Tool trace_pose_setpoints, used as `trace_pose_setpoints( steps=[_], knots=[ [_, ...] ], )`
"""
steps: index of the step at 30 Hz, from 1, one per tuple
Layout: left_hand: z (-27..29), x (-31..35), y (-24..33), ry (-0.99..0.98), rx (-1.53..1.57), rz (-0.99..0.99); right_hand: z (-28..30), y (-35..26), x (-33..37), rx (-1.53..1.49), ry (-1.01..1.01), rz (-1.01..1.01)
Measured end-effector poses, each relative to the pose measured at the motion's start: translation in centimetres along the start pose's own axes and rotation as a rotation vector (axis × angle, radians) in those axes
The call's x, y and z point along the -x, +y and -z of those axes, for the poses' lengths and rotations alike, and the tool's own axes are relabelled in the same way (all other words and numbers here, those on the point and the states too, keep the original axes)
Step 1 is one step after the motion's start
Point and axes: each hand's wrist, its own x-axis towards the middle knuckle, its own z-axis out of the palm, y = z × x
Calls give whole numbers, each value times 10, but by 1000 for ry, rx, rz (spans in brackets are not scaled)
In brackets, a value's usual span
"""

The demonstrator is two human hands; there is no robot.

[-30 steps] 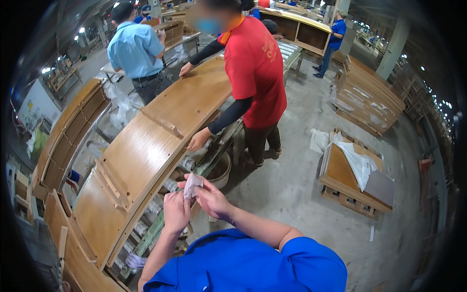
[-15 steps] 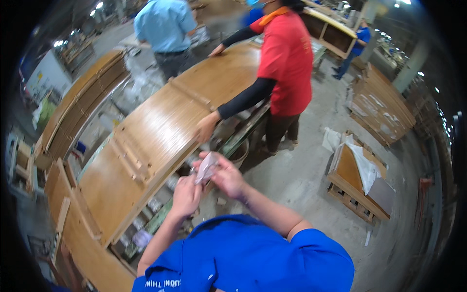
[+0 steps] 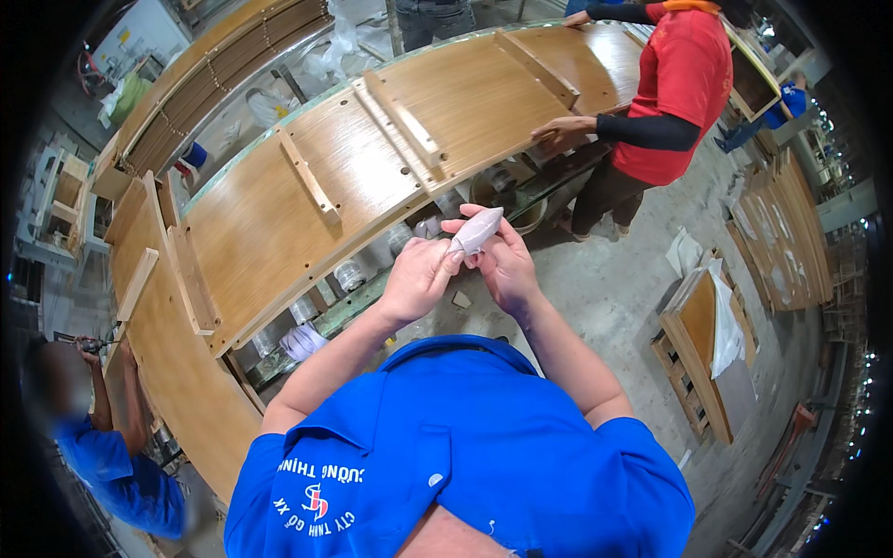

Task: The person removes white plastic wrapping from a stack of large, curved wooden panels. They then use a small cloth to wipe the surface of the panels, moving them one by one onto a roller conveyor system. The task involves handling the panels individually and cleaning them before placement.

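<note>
In front of my chest, both hands meet at a small pale pinkish-grey bundle (image 3: 477, 230), which looks like a twisted bag or folded cloth. My left hand (image 3: 416, 282) is closed, its thumb and fingers pinching the lower end. My right hand (image 3: 507, 271) cups the bundle from the right side, fingers bent behind it. What may be inside the bundle cannot be made out. Just beyond my hands is the front edge of a long varnished wooden panel (image 3: 256, 246) with wooden battens, such as this one (image 3: 308, 175), lying across it.
A co-worker in red (image 3: 684, 84) rests a hand on the panel at the right. Another in blue (image 3: 116, 456) holds a power drill (image 3: 88, 345) at the far left. Stacked boards (image 3: 779, 232) and a pallet with panels (image 3: 698, 353) stand on the right-hand floor.
The view has turned, so the panel and the red-clad co-worker sit farther right. The co-worker with the drill has come into sight. Both my hands still grip the bundle.
</note>
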Motion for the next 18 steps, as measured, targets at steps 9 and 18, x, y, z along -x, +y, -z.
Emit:
trace_pose_setpoints(
  steps=[9,18],
  knots=[
    [9,15,-27,-252,914,408,-21,18,-4,-27,123,-25],
    [18,16,-30,-268,1191,517,-27,29,-14,-45,63,-66]
  ],
)
